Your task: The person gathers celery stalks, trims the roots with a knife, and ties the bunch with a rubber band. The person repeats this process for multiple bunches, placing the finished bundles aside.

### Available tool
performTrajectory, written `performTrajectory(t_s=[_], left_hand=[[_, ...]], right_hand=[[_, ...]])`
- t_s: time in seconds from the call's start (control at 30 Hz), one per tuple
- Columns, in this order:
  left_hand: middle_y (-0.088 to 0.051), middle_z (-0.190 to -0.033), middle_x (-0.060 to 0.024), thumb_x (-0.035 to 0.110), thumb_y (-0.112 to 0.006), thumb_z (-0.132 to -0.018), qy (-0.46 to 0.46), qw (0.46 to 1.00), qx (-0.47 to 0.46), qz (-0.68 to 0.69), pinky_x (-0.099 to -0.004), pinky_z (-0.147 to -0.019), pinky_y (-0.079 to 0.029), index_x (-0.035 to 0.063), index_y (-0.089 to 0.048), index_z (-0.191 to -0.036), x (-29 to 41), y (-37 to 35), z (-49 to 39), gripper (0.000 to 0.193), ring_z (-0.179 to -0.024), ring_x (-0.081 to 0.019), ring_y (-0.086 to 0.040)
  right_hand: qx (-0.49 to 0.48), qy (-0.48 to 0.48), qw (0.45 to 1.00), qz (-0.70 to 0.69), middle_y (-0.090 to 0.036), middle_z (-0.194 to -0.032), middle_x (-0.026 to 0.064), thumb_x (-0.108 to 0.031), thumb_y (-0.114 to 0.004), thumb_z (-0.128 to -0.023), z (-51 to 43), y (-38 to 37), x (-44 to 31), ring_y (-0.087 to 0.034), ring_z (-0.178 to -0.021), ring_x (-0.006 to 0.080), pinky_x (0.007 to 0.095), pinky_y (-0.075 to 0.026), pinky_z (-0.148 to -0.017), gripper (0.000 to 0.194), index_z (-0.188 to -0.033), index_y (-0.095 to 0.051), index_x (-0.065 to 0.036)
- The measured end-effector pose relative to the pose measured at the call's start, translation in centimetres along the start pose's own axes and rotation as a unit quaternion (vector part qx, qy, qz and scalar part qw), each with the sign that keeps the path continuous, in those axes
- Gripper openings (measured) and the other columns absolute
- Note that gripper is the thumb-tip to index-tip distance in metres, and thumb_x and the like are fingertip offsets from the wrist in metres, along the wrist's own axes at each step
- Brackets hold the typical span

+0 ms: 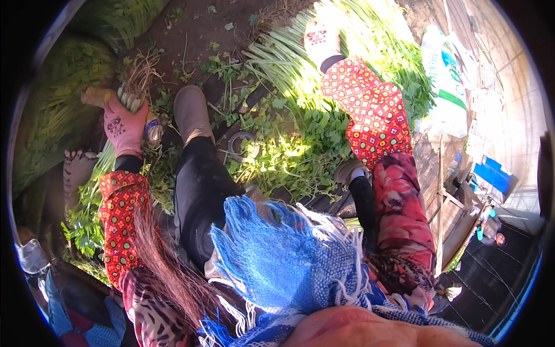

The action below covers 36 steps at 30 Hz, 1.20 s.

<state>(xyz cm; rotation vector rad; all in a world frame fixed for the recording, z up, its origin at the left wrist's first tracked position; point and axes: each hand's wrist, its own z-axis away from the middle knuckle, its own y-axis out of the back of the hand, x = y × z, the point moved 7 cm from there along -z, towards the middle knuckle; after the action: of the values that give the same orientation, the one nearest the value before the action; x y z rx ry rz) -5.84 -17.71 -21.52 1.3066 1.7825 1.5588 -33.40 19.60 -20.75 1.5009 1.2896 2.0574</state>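
Note:
My left hand [123, 126], in a pink work glove bearing print, is closed around a bunch of celery just below its roots [139, 80]. The roots point away from me, and the leaves [84, 230] hang down beside my left sleeve. My right hand [321, 41], in a similar glove, rests on the large pile of celery [282, 58]. Strong sunlight washes out its fingers, so their grip cannot be made out. Between the hands, loose leaves and trimmed stalks [299, 160] litter the ground. A grey ring [243, 146] lies among them.
Packed celery under clear plastic [60, 99] stands at the left. A white and green plastic bag [446, 82] lies beyond the pile at right. My boot [193, 112] is planted close to my left hand. Another person's blue-clad part [104, 321] shows at lower left.

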Motion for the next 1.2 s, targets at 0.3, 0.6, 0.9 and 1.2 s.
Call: performTrajectory(t_s=[0.3, 0.6, 0.9, 1.2], left_hand=[[-0.056, -0.111, -0.0218, 0.047, -0.073, -0.069, 0.007, 1.000, -0.025, -0.001, -0.0456, -0.085, -0.048, 0.0019, -0.047, -0.123, -0.1, -0.3, -0.1, 0.075, -0.102, -0.0376, -0.057], [-0.055, -0.111, -0.0192, 0.050, -0.073, -0.067, 0.017, 1.000, -0.013, -0.012, -0.0456, -0.085, -0.048, 0.0056, -0.047, -0.121, -0.5, -0.7, 0.2, 0.075, -0.103, -0.0367, -0.056], [-0.055, -0.114, -0.0186, 0.052, -0.072, -0.068, 0.023, 0.999, -0.029, -0.015, -0.0451, -0.086, -0.047, 0.0064, -0.049, -0.121, -0.5, -1.1, 0.4, 0.074, -0.104, -0.0357, -0.056], [-0.055, -0.114, -0.0186, 0.051, -0.072, -0.067, 0.020, 1.000, -0.018, -0.002, -0.0456, -0.085, -0.047, 0.0063, -0.048, -0.122, -0.2, -0.8, 0.5, 0.075, -0.103, -0.0358, -0.056]], right_hand=[[0.064, -0.101, 0.992, -0.042, -0.060, -0.102, 0.0087, -0.020, -0.048, -0.088, 0.5, 0.3, -1.2, -0.056, -0.100, 0.0253, 0.0449, -0.040, -0.083, 0.026, -0.109, -0.060, -0.012], [-0.010, -0.043, 0.992, -0.120, -0.057, -0.118, 0.0129, -0.041, -0.067, -0.077, 1.3, 0.0, -0.3, -0.051, -0.115, 0.0305, 0.0507, -0.039, -0.094, 0.045, -0.112, -0.061, -0.014], [-0.085, -0.110, 0.692, -0.708, -0.058, -0.110, 0.0161, -0.028, -0.069, -0.082, 1.9, 0.3, 7.0, -0.058, -0.093, 0.0262, 0.0396, -0.050, -0.078, 0.065, -0.133, -0.045, 0.003], [-0.103, -0.005, 0.950, -0.295, -0.058, -0.119, 0.0210, -0.044, -0.069, -0.077, 1.8, 0.8, 0.9, -0.059, -0.107, 0.0339, 0.0460, -0.048, -0.088, 0.074, -0.135, -0.045, -0.004]])
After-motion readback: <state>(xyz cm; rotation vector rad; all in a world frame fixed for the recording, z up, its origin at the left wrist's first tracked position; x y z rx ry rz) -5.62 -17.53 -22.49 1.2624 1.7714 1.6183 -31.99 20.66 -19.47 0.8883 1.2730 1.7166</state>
